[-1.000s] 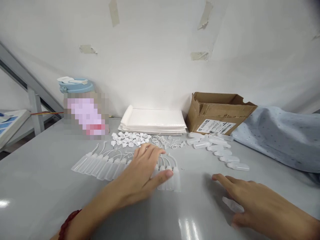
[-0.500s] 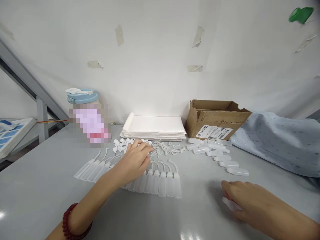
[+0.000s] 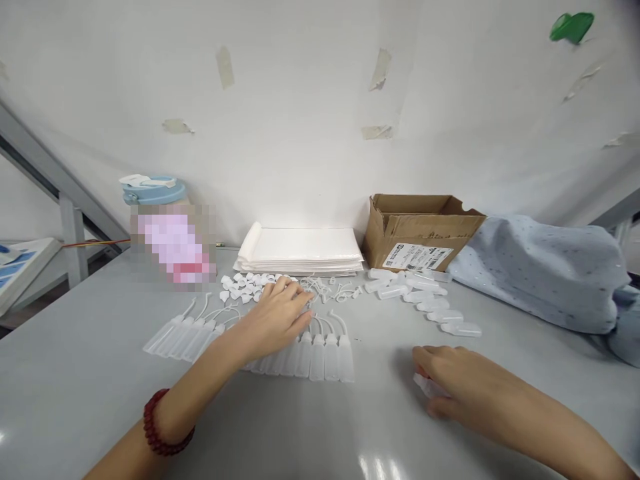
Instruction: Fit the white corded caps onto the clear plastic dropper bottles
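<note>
My left hand [image 3: 280,312] reaches over the row of bottles, fingers apart and slightly bent, its tips at the near edge of the pile of thin white bent spout tubes [image 3: 345,291]. Beneath it, partly covered, stand or lie side by side several clear plastic squeeze bottles with spouts fitted [image 3: 330,357]. Left of the fingertips is a heap of small white caps [image 3: 243,288]. My right hand [image 3: 450,380] is closed around a translucent squeeze bottle [image 3: 425,385], mostly hidden by the palm, low over the table. Several bottles without spouts [image 3: 433,303] lie beyond it.
Behind lie stacked white padded envelopes [image 3: 305,248] and an open cardboard box [image 3: 425,233]. A grey-blue spotted cloth [image 3: 540,273] is at the right. At the back left stands a blue-lidded container [image 3: 155,192], blurred below. The grey table [image 3: 280,433] spans the foreground.
My right hand has moved left with the bottle in it. My left hand stays by the spout tubes, its fingers shifted slightly right. The view has turned a little to the right.
</note>
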{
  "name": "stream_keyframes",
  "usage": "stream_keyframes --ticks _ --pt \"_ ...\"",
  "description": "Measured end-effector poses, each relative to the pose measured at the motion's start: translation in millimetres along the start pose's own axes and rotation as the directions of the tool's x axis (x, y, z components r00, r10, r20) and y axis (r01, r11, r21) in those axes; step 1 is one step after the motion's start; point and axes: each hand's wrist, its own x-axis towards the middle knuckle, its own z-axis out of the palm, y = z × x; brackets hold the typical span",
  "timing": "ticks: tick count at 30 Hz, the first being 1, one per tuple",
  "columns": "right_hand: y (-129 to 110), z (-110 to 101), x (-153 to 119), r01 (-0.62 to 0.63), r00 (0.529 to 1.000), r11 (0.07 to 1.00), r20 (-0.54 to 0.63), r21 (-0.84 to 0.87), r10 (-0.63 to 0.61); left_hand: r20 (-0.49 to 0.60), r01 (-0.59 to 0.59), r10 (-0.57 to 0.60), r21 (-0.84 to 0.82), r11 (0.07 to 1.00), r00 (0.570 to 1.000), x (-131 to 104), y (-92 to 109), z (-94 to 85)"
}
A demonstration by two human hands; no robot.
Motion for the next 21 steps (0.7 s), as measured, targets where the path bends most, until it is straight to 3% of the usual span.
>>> stream_keyframes --ticks 7,14,17,21 --pt "-4.8 -1.2 -2.9 0.024 0.998 0.999 -0.053 0.024 -0.023 -0.036 0.027 -0.029 -0.062 0.998 0.999 -1.8 1.5 -3.6" --pt "-7.4 -3.1 -3.5 0.077 0.992 0.996 -0.106 0.04 -0.072 -0.189 0.071 -0.096 -0.135 0.988 0.977 -2.8 -4.5 -3.1" --pt "-17.3 -11.1 -5.0 0.085 0.985 0.993 -0.158 0.078 -0.072 -0.259 0.117 -0.167 -0.198 0.973 0.951 -1.9 -1.9 -6.3" --pt "-31.4 -20.2 -3.3 0.1 0.966 0.984 -0.25 0.145 -0.062 -0.386 0.161 -0.26 -0.269 0.949 0.885 -1.6 0.3 -10.4"
